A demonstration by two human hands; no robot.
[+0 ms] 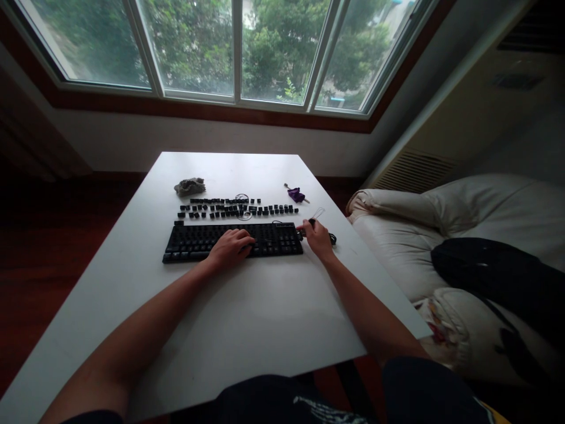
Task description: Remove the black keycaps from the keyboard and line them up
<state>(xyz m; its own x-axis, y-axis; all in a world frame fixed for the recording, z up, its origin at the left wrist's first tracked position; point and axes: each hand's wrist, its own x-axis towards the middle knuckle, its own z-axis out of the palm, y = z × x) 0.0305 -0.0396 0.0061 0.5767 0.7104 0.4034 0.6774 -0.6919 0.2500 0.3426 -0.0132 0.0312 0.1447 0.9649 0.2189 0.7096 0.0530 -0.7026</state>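
Note:
A black keyboard [194,240] lies across the white table in front of me. My left hand [230,246] rests on its middle keys, fingers loosely bent and apart from any tool I can see. Just past the keyboard's right end, my right hand [316,237] is closed around a wire keycap puller [318,213], its thin wire loops pointing up and away. Coiled black cable [332,239] shows beside that hand. Beyond the keyboard, loose black keycaps [229,209] stand in rows, and one more keycap [179,223] sits at the keyboard's upper left edge.
A crumpled grey cloth [189,186] lies at the back left of the white table [247,318]. A small brush [286,186] and a purple cloth-like item [296,195] are at the back right. To the right stands a pale sofa [397,224] with a black bag [494,271].

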